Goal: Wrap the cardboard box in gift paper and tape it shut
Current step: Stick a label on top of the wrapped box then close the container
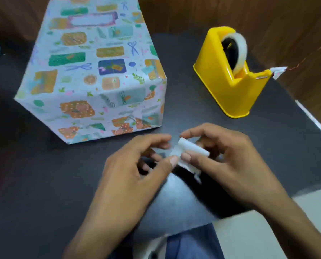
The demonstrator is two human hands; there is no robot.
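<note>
The box [92, 71], covered in pale gift paper printed with presents and scissors, stands on the dark table [34, 174] at the upper left. In front of it, near the table's front edge, both hands hold a piece of white tape [191, 149]. My left hand [137, 165] pinches the strip's left end with its thumb. My right hand [223, 161] pinches the other end between thumb and fingers. The strip's lower part is crumpled and hangs down. Neither hand touches the box.
A yellow tape dispenser [230, 79] with a white roll stands at the right, a loose tape end [277, 71] sticking off its cutter. Brown wood panelling rises behind the table. The table's right and front edges lie close to my hands.
</note>
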